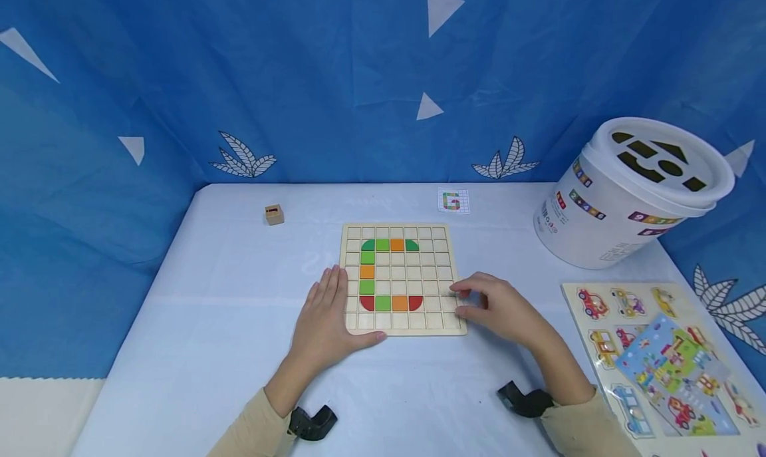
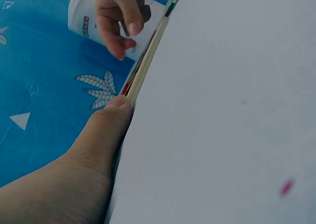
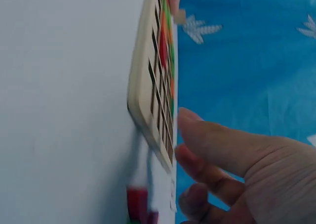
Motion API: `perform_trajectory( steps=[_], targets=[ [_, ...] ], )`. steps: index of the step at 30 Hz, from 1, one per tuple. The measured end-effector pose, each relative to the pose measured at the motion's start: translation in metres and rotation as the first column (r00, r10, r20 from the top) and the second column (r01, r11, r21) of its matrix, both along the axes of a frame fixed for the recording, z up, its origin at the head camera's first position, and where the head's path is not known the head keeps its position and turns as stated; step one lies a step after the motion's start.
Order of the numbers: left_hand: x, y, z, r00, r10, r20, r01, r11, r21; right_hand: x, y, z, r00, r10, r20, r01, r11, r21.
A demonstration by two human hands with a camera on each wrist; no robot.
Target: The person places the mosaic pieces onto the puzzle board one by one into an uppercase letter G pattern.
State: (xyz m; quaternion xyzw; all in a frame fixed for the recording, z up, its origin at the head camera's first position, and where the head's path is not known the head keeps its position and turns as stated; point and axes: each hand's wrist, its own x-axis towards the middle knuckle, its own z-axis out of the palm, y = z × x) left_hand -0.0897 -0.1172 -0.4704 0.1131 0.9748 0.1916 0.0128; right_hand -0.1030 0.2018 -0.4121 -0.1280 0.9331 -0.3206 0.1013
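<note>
A square wooden grid board lies on the table, bearing green, orange and red tiles set in a C shape. My left hand rests along its left edge, fingers straight, the thumb touching the near edge. Over the board's right edge hovers my right hand, with thumb and fingers bent and parted. Nothing shows between them in the right wrist view. Beyond the board lies a small card printed with a similar coloured tile pattern. Blurred red and purple pieces appear low in the right wrist view.
A small wooden block sits at the back left. At the back right stands a white bucket with shaped holes in its lid. A vehicle puzzle board lies at the right, partly under a colourful picture sheet. Blue cloth hangs behind the table.
</note>
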Motion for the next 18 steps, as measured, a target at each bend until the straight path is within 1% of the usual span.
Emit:
perform_trajectory(
  steps=[4, 8, 12, 18],
  targets=[
    [0.000, 0.000, 0.000, 1.000, -0.003, 0.000, 0.003, 1.000, -0.002, 0.006, 0.027, 0.003, 0.999, -0.027, 0.020, 0.026, 0.997, 0.068],
    [0.000, 0.001, 0.000, 1.000, -0.003, 0.000, 0.003, 1.000, 0.006, 0.014, 0.047, 0.004, 0.997, -0.065, 0.048, 0.058, 0.989, 0.134],
    [0.000, 0.001, 0.001, 1.000, 0.000, -0.003, 0.000, 1.000, 0.010, 0.019, 0.058, 0.002, 0.994, -0.091, 0.059, 0.082, 0.987, 0.139],
    [0.000, 0.000, 0.000, 1.000, 0.002, -0.013, -0.002, 1.000, 0.008, 0.020, 0.063, -0.005, 0.993, -0.106, 0.048, 0.099, 0.987, 0.127]
  ],
)
